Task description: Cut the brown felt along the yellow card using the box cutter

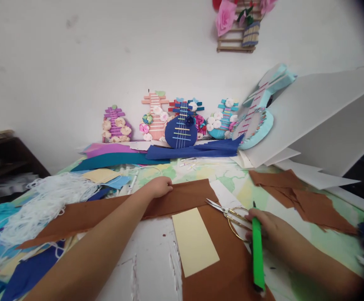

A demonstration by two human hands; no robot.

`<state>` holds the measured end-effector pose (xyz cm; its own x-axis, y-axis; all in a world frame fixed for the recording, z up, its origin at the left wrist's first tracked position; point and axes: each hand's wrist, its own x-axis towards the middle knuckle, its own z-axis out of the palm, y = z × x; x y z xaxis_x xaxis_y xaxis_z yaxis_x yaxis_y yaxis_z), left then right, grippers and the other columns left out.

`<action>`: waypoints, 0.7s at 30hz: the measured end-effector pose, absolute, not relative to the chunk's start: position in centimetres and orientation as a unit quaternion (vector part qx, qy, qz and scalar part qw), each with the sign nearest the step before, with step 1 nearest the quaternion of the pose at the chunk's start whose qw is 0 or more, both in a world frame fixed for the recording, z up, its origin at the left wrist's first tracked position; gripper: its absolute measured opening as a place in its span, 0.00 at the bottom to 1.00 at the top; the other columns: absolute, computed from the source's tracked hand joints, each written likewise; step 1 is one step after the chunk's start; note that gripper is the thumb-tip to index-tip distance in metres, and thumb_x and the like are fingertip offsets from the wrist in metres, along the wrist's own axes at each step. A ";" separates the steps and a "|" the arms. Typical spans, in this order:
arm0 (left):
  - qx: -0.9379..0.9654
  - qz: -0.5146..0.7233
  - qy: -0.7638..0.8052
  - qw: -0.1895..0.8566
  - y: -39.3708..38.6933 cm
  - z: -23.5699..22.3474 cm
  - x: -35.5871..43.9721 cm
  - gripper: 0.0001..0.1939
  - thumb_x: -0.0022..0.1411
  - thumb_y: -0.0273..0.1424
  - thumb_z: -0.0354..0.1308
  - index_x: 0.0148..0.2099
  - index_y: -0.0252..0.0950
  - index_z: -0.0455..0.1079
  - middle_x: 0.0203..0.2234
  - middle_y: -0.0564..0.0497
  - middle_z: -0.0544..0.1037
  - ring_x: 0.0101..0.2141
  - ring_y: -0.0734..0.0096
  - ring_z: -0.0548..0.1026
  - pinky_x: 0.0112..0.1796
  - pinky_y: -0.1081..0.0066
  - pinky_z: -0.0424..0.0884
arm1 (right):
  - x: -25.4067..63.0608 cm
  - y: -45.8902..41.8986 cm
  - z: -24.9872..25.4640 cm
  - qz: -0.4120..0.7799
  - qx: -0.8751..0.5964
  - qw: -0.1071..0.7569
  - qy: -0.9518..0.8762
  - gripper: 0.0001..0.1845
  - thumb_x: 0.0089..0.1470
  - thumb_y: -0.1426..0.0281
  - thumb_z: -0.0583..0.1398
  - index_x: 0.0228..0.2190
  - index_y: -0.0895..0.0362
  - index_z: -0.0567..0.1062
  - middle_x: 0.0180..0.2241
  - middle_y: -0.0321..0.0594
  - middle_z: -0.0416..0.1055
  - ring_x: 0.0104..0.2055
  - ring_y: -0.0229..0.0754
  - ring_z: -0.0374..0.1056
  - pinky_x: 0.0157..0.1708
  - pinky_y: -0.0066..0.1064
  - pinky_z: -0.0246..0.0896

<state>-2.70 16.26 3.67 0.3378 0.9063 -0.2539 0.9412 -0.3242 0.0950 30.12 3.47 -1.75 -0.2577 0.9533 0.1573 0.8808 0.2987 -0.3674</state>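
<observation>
My left hand (pixel 159 187) lies with curled fingers on a long strip of brown felt (pixel 113 209), pressing its upper edge. My right hand (pixel 268 228) is closed round a green pen-like cutter (pixel 257 255), with gold-handled scissors (pixel 232 214) under its fingers. A pale yellow card rectangle (pixel 194 242) lies on a larger brown felt sheet (pixel 228 259) between my two arms.
Small craft guitars (pixel 181 125) lean on the wall at the back. White foam boards (pixel 319 121) slope at the right, with brown felt scraps (pixel 297 196) below them. A heap of white string (pixel 44 200) and blue scraps lie at the left.
</observation>
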 end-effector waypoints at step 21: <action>0.799 -0.047 0.598 0.047 17.4 1.5 -2.7 0.12 0.63 0.33 0.51 0.47 0.34 0.62 0.42 0.47 0.67 0.37 0.66 0.69 0.36 0.62 0.68 | 32.5 4.2 -0.4 -0.014 -0.738 0.074 -0.670 0.13 0.45 0.73 0.51 0.37 0.56 0.63 0.20 0.43 0.66 0.22 0.48 0.64 0.20 0.31 0.46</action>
<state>-2.73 17.44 1.51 0.2811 0.9507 -0.1310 0.9595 -0.2809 0.0201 32.53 4.23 -0.43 0.1011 0.9878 0.1187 0.9918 -0.0907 -0.0905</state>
